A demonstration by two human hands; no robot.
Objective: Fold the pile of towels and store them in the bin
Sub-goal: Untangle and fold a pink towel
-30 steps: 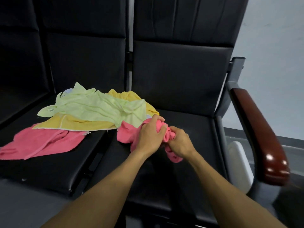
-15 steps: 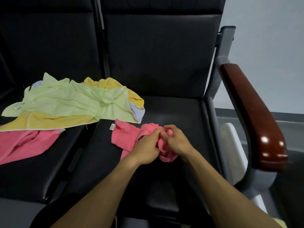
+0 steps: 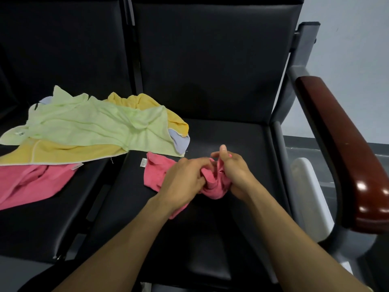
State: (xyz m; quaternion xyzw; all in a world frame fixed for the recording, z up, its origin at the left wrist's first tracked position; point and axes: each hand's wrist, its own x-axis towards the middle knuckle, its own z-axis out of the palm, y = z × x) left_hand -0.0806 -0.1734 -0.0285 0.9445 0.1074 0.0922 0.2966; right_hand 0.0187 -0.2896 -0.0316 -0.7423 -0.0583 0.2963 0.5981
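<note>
Pink towel [image 3: 156,172] bunched between hands on seat; left hand [image 3: 183,182], right hand [image 3: 233,171] both gripping it.

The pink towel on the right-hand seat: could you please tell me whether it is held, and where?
Yes: the left hand and right hand both grip the pink towel at its bunched right end.

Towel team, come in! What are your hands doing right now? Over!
Left hand and right hand both grip the bunched pink towel. Not folded yet. Pile of towels waits left. Nothing blocking.
</note>
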